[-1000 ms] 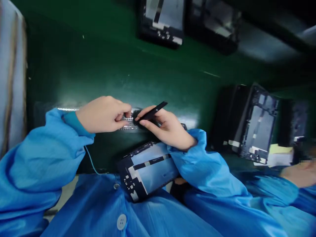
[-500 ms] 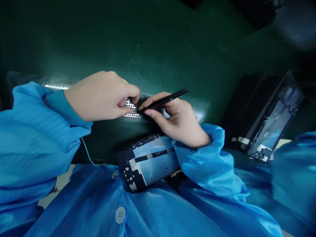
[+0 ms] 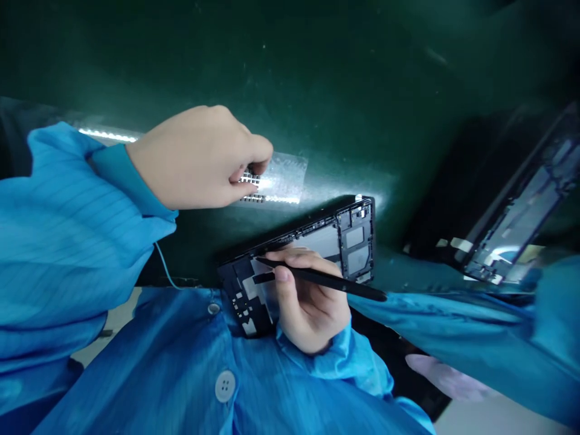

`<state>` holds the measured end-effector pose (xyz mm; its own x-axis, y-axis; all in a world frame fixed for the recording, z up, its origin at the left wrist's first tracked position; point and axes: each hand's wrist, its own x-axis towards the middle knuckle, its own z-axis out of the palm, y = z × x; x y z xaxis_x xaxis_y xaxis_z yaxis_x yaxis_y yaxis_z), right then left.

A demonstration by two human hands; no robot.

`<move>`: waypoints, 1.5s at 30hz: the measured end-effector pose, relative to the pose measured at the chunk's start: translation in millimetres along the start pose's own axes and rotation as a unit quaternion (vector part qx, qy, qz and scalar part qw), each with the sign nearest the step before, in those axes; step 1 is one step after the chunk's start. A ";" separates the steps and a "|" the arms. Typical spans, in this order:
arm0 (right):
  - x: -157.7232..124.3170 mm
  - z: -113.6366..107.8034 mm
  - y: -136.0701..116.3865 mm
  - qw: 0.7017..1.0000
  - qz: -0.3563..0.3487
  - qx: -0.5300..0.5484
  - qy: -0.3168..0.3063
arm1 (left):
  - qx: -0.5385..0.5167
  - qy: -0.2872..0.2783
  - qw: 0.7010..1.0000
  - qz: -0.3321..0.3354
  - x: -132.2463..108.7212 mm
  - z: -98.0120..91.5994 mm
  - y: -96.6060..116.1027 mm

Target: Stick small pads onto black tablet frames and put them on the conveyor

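My left hand (image 3: 203, 160) is closed, thumb and fingers pinching a clear plastic sheet (image 3: 287, 175) that bears rows of small dark pieces. The sheet's bare end sticks out to the right of the fingers. My right hand (image 3: 312, 296) grips slim black tweezers (image 3: 338, 282) like a pen, tips pointing left. They are over an opened tablet-like device (image 3: 356, 238), near the upper edge of its inner side. Whether the tips touch the device or hold a small piece, I cannot make out. The device lies tilted at the table's near edge, against my blue smock, its middle partly hidden by my right hand.
On the right of the green table (image 3: 272, 78) stands a second opened device (image 3: 521, 211) beside dark panels (image 3: 457, 175). A bright strip (image 3: 106, 135) lies behind my left sleeve. Another person's blue sleeve (image 3: 489, 326) reaches in from the right. A thin cord (image 3: 163, 272) hangs by my left cuff.
My right hand with the tweezers has moved from the plastic sheet down to the opened device. My left hand still pinches the sheet, whose right end now shows.
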<state>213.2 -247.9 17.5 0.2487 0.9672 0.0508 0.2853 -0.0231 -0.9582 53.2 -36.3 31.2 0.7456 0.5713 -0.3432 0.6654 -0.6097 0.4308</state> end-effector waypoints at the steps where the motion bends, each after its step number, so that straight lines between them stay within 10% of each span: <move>1: 2.2 0.7 2.3 1.000 -0.010 -0.002 -0.005 | -0.001 0.004 1.000 0.005 1.3 1.4 -1.7; 8: 18.0 -14.9 -10.8 0.986 -0.096 -0.094 -0.097 | -0.059 0.044 0.997 0.026 6.9 9.1 -11.3; 19: 154.8 -29.6 26.8 0.949 -0.080 -0.088 -0.293 | -0.032 0.071 0.994 0.076 7.5 15.6 -22.5; 33: 148.2 -32.5 15.3 0.946 -0.077 -0.097 -0.300 | -0.018 0.033 0.999 0.025 9.7 11.5 -17.2; 40: 44.4 -25.7 5.2 0.999 -0.037 0.001 -0.022 | -0.053 0.032 0.998 0.020 7.9 9.8 -13.5; 45: 19.2 -12.1 14.1 0.993 -0.115 -0.039 0.000 | -0.070 0.033 0.997 0.015 6.8 10.3 -16.0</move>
<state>233.2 -232.6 8.4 0.1682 0.9491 0.2662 0.4056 0.1795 -0.8963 48.1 -28.4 13.3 0.7573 0.5927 -0.2743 0.6281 -0.5461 0.5542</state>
